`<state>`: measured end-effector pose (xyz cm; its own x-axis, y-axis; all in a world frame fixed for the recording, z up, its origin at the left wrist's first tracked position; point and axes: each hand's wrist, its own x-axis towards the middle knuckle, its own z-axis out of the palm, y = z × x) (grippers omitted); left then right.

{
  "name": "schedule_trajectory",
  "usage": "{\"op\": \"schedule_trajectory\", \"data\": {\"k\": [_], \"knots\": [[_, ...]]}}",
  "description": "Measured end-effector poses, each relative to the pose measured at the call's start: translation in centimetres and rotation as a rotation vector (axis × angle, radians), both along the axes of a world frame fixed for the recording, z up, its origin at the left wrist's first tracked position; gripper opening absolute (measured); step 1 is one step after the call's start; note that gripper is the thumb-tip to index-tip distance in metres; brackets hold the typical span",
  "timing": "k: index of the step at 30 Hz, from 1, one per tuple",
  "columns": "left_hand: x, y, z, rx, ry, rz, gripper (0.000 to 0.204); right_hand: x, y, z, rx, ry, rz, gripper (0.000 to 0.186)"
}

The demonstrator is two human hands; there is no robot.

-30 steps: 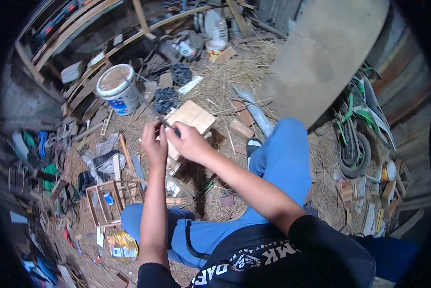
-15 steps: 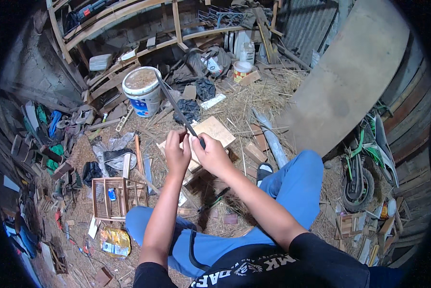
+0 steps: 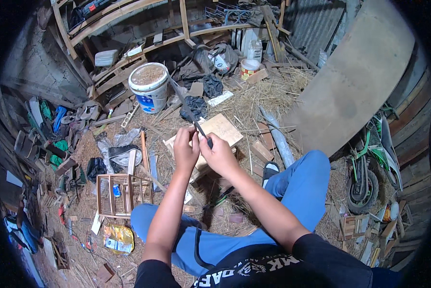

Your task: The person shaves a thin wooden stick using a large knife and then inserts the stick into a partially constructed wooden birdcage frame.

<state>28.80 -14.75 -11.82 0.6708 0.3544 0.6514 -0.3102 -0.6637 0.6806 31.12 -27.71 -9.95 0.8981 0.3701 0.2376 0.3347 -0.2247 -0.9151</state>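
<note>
Long dark blade point(image 3: 186, 108), one: aslant above pale wooden board point(image 3: 225, 129), far end toward white bucket point(image 3: 151, 100). Right hand point(image 3: 218, 152): closed on its near end. Left hand point(image 3: 185, 148): fingers curled alongside; grip cannot be told. Step, judged: close two-handed handling; next move calls for steadiness. Pose: hands nearly together, reaching forward.

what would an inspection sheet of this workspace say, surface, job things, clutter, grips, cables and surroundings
Surface: brown floor strewn with straw; pale square-topped wooden block
Job's things: long thin dark blade with black handle, pointing up-left in view
Clutter: round white plastic bucket, crumpled yellow plastic bag
Grips: right grip closed on the handle; left grip at the blade, exact hold unclear
Cables: none clear enough to confirm
Surroundings: large tan flat board at right, green-and-white bike, grey corrugated metal wall
</note>
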Motion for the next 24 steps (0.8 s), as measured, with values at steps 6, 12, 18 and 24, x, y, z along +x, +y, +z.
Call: {"op": "schedule_trajectory", "data": {"k": [6,12,18,24], "knots": [[0.5,-0.2,0.4,-0.004,0.034,-0.044,0.011,-0.5,-0.8,1.2,0.01,0.031,-0.023,0.037],[0.5,1.3,-1.3,-0.124,0.019,-0.078,0.014,1.1,-0.1,0.1,-0.085,0.036,0.054,0.038],[0.3,1.9,-2.1,0.021,0.235,-0.061,0.016,0.3,0.1,0.5,-0.098,0.041,-0.003,0.039],[0.6,0.7,-1.3,0.039,0.047,-0.067,0.01,-0.7,-1.2,2.8,-0.02,0.05,-0.021,0.04]]}}
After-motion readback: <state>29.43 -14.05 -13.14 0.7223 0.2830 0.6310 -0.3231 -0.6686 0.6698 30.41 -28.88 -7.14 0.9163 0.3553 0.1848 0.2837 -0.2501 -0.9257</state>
